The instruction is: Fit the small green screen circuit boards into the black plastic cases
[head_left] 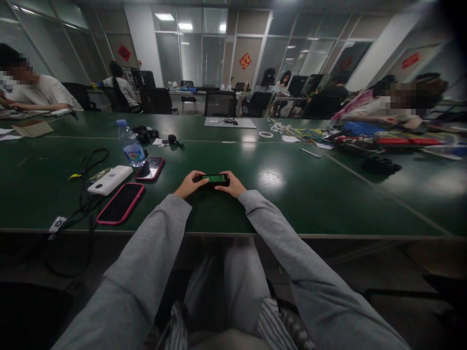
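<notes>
Between my two hands a dark smartphone (215, 178) is held sideways just above the green table, its screen lit with a green picture. My left hand (191, 183) grips its left end, the thumb lying over the screen's edge. Around the right end my right hand (233, 184) is closed, its thumb along the lower edge. Left of my hands lie a phone with a pink-red edge (150, 168) and, closer to me, a phone in a pink case (121, 203), screen up. A white power bank (111, 180) rests beside them.
A water bottle (131, 145) stands behind the phones. Black cables (85, 194) run over the table's front edge at left. A grey board (229, 122), a white ring (265, 134) and tangled cords (310, 133) lie farther back. Other people sit at both sides and behind.
</notes>
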`<action>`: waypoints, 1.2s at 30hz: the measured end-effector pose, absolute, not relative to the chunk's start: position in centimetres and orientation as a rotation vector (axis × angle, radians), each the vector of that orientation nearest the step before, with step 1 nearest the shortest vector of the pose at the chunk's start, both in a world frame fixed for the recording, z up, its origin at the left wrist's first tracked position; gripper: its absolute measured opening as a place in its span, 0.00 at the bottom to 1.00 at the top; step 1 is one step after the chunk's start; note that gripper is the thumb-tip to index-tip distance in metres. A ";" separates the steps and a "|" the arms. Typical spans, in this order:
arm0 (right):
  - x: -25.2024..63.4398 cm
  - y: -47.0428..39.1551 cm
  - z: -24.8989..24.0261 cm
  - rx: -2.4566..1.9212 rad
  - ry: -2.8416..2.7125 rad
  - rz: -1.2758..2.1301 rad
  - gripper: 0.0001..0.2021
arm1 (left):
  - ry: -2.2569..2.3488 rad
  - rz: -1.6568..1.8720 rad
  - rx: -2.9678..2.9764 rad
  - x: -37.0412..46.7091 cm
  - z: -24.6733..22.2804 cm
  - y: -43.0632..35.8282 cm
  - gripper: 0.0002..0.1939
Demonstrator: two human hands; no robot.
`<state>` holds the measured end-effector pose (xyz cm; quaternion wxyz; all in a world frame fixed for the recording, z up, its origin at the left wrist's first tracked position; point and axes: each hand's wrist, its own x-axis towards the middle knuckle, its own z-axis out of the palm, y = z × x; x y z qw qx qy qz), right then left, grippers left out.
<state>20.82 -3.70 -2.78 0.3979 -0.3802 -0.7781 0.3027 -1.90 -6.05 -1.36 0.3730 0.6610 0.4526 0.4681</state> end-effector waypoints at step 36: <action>20.4 -2.8 0.3 -0.961 -1.831 0.189 0.23 | 0.990 1.288 2.123 4.5 1.5 -2.4 0.24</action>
